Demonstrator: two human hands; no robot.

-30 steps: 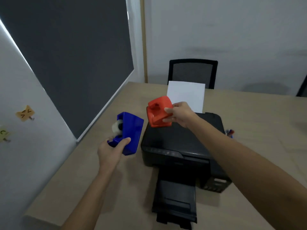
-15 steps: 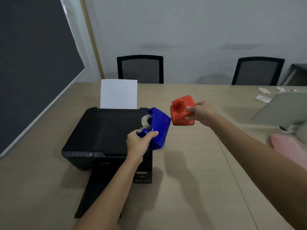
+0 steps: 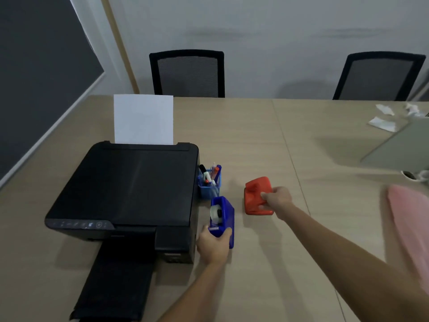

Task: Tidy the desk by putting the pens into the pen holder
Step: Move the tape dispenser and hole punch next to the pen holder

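Observation:
A blue mesh pen holder (image 3: 209, 190) stands on the desk just right of the printer, with several pens (image 3: 211, 175) upright in it. My left hand (image 3: 212, 247) grips the near end of a blue tape dispenser (image 3: 222, 217), which sits low by the desk directly in front of the holder. My right hand (image 3: 277, 201) holds a red-orange tape dispenser (image 3: 256, 195) to the right of the holder, at or just above the desk surface. No loose pens show on the desk.
A black printer (image 3: 130, 189) with a white sheet (image 3: 144, 119) and an extended front tray fills the left. Two black chairs (image 3: 188, 73) stand behind the desk. At the right lie a grey laptop lid (image 3: 401, 147), crumpled papers (image 3: 383, 123), and a pink cloth (image 3: 411, 219).
Both hands came down from above the printer toward the desk right of it, carrying the two dispensers. The view swung right and down, bringing the pen holder into sight.

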